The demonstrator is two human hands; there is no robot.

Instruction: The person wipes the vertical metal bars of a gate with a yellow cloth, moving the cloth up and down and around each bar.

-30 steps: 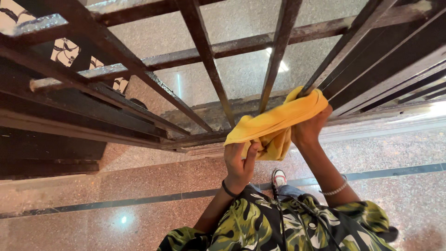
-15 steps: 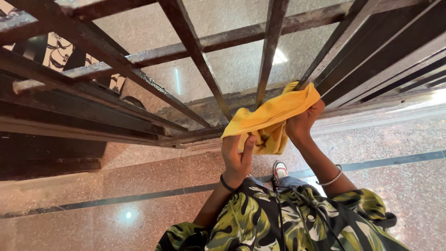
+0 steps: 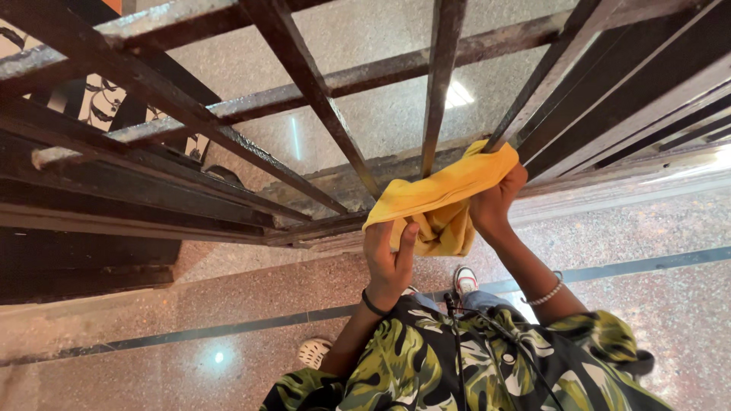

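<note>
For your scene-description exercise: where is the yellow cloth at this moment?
In the head view, right of centre, the yellow cloth stretches between the left hand and right hand, against the foot of the dark metal railing bars.

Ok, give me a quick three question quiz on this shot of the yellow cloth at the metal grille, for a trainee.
1. True or false: both hands hold the yellow cloth.
2. Which hand is higher up, next to a slanted bar of the dark metal grille? A) left hand B) right hand
3. Fill in: the left wrist wears a ____ band, the right wrist a pale beaded bracelet.

Key
1. True: the left hand pinches one end and the right hand has its grip on the other.
2. B
3. dark
</note>
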